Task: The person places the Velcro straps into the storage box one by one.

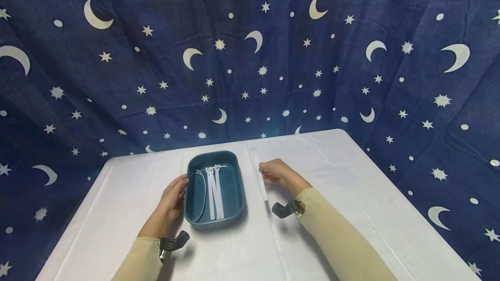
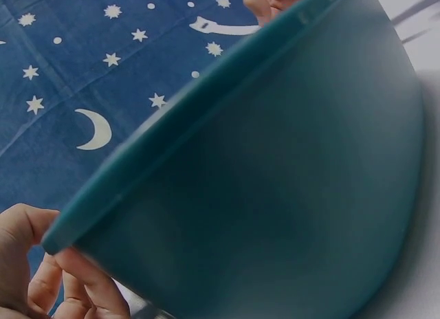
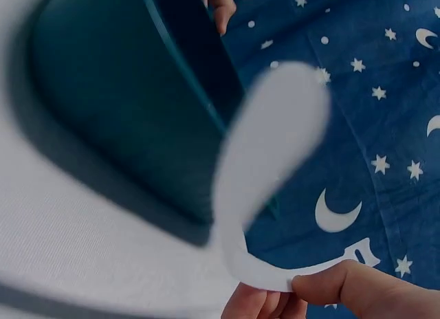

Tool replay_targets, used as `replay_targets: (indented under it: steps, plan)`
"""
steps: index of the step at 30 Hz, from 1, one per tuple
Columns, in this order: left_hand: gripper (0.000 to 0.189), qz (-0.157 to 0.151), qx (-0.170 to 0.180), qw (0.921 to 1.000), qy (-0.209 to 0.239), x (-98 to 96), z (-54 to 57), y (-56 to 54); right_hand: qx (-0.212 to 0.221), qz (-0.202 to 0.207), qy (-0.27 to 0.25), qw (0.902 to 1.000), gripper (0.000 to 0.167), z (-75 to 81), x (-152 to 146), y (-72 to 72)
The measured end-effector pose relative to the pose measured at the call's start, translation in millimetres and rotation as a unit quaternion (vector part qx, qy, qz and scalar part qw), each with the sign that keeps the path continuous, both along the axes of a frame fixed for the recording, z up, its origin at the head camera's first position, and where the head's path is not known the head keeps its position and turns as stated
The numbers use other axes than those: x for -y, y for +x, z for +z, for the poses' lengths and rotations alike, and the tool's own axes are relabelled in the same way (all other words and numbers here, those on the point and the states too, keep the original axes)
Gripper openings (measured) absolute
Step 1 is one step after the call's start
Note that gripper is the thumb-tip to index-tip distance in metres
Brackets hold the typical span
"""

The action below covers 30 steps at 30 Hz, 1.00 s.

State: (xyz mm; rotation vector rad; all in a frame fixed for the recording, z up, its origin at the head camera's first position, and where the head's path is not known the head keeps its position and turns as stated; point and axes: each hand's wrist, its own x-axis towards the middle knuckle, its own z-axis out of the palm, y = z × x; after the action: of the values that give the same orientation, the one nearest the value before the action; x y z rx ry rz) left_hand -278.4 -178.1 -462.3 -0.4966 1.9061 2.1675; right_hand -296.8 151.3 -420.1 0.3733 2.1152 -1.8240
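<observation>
A teal plastic tub sits on the white table. My left hand grips its left rim, thumb over the edge and fingers beneath, as the left wrist view shows. Inside lie several white straps, mostly straight and side by side, with one curved strap along the left wall. To the right of the tub, my right hand pinches another white strap between thumb and fingers. In the right wrist view this strap bends upward; one end is rounded, the other notched with a slot.
White cloth covers the table. A dark blue curtain with moons and stars hangs behind it and along the right side. Black wrist mounts jut from both sleeves near the tabletop.
</observation>
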Motion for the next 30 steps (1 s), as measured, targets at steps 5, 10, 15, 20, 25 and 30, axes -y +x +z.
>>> replay_targets:
  steps: [5, 10, 15, 20, 25, 30]
  plan:
    - [0.052, -0.004, 0.001, 1.0000, -0.005, -0.5, 1.0, 0.4, 0.010, 0.018, -0.019, 0.9996, 0.034, 12.3, 10.4, -0.2]
    - [0.051, -0.002, -0.002, 1.0000, -0.001, -1.5, 1.0, 0.2, 0.019, 0.028, -0.037, 0.9987, 0.039, 25.0, 23.2, 0.4]
    - [0.051, -0.003, -0.002, 1.0000, -0.004, -1.5, 0.5, 0.2, 0.017, 0.040, -0.040, 0.9983, 0.035, 30.3, 37.0, -1.0]
    - [0.052, -0.004, 0.004, 1.0000, -0.004, -1.0, -0.6, -0.6, 0.009, 0.055, -0.038, 0.9977, 0.024, 30.1, 48.2, -1.5]
    - [0.054, -0.008, 0.008, 0.9999, -0.006, -1.5, -0.9, -0.6, -0.002, 0.073, -0.011, 0.9973, 0.022, 33.2, 57.8, -0.7]
    - [0.055, -0.007, 0.012, 0.9998, -0.011, -1.0, 0.1, 0.0, -0.017, 0.084, 0.042, 0.9955, 0.017, 37.3, 67.7, -0.5]
